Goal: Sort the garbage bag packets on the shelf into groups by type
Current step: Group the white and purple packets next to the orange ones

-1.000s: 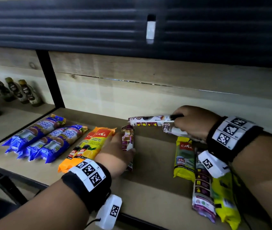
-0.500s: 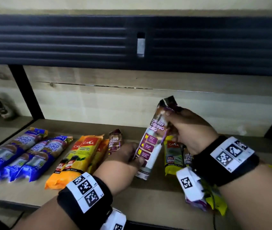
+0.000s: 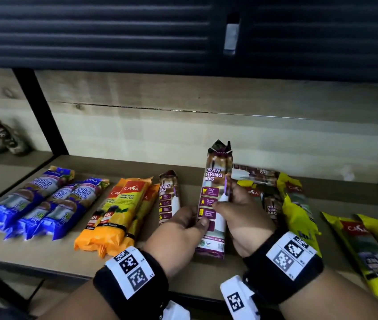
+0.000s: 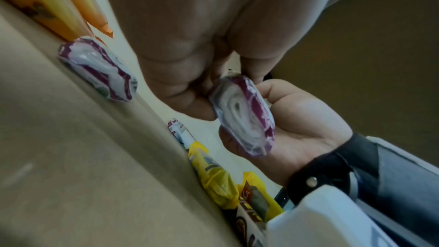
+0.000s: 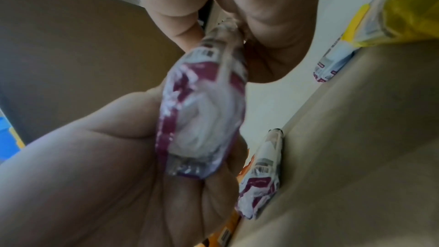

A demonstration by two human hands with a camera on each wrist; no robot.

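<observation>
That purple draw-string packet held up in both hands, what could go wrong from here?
The draw-string packet is pinched by the left hand and right hand above the shelf; it might slip. Set down carelessly, it could land among the yellow packets instead of beside its twin.

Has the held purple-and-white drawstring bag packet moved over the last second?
Yes. The purple-and-white drawstring bag packet swung from lying sideways to upright, nearer the shelf's front edge.
</observation>
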